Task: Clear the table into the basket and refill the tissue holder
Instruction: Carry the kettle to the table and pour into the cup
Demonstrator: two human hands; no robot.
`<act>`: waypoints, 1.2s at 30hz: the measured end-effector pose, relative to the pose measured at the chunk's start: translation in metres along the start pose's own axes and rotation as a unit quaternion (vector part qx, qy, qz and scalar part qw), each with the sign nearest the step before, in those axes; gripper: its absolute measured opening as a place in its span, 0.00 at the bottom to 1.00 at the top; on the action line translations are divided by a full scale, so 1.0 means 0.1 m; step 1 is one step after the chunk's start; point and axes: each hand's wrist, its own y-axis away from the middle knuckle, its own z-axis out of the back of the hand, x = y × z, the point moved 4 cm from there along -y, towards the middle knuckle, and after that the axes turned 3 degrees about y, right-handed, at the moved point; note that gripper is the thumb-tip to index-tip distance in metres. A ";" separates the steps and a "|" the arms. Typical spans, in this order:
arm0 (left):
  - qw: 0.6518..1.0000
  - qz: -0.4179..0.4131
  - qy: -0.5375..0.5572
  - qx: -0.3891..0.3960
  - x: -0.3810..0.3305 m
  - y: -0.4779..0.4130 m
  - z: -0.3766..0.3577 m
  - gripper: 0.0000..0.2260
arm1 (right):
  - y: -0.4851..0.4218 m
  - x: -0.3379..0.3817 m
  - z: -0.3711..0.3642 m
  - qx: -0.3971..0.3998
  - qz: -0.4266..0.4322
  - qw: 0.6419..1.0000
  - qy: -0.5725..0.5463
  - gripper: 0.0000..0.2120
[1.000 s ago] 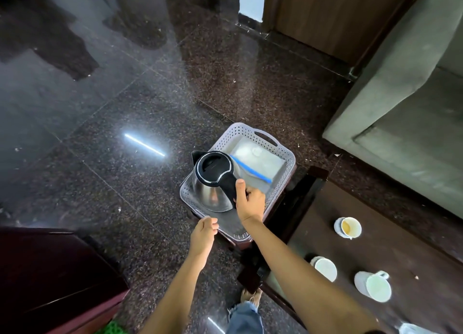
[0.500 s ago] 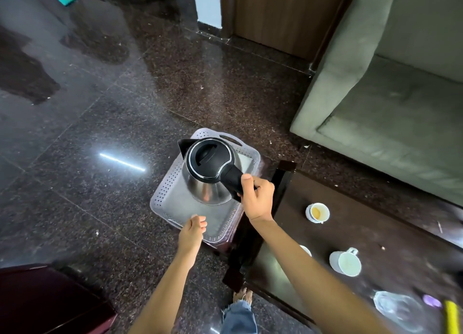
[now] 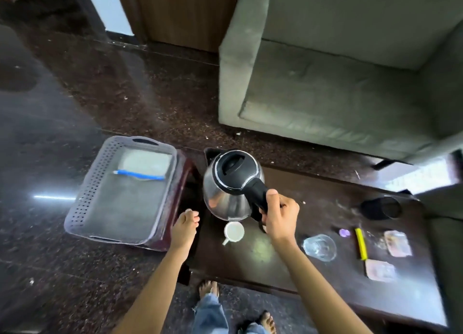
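Note:
My right hand [image 3: 280, 216] grips the black handle of a steel kettle [image 3: 230, 186], which hangs above the left end of the dark wooden table [image 3: 288, 266]. The grey perforated basket [image 3: 85, 198] sits on a small dark stool left of the table; inside it lies a white packet with a blue strip [image 3: 140, 169]. My left hand [image 3: 184, 227] hovers with loosely curled fingers between basket and table, holding nothing. A white cup [image 3: 233, 231] stands on the table just below the kettle.
On the table to the right are a clear glass [image 3: 320, 246], a black cup [image 3: 382, 208], a yellow stick [image 3: 360, 243], a small purple piece [image 3: 344, 232] and two wrappers [image 3: 398, 243]. A grey sofa [image 3: 338, 83] stands behind the table. My feet [image 3: 209, 288] are near its front edge.
The kettle, which was over the basket, has moved right with my right hand and is now above the table's left end. My left hand has come off the basket's near edge.

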 end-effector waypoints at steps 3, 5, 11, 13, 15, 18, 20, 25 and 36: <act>0.999 -0.002 -0.034 0.034 0.09 0.24 -0.45 0.14 | 0.09 -0.21 0.60 -0.039 -0.026 0.999 0.019 0.23; 0.997 -0.005 -0.059 0.051 0.16 0.41 -0.74 0.14 | 0.17 -0.38 0.97 -0.063 -0.044 0.997 0.033 0.24; 0.990 -0.002 -0.083 0.115 0.44 0.87 -1.59 0.13 | 0.42 -0.85 1.94 -0.100 -0.074 0.987 0.105 0.25; 0.987 -0.005 -0.095 0.130 0.57 0.99 -1.83 0.13 | 0.50 -0.97 2.21 -0.103 -0.089 0.982 0.129 0.26; 0.982 -0.001 -0.112 0.153 0.74 1.11 -2.07 0.12 | 0.57 -1.08 2.47 -0.107 -0.107 0.977 0.149 0.27; 0.973 0.011 -0.130 0.188 0.99 1.31 -2.37 0.11 | 0.65 -1.22 2.76 -0.107 -0.132 0.966 0.197 0.29; 0.966 0.020 -0.152 0.210 1.15 1.43 -2.54 0.12 | 0.70 -1.33 2.92 -0.104 -0.149 0.959 0.220 0.33; 0.948 0.093 -0.105 0.286 1.44 1.72 -2.91 0.17 | 0.77 -1.59 3.14 -0.108 -0.194 0.945 0.240 0.35; 0.938 0.204 -0.093 0.265 1.77 1.97 -3.11 0.27 | 0.60 -1.64 3.10 0.002 -0.204 0.936 0.287 0.33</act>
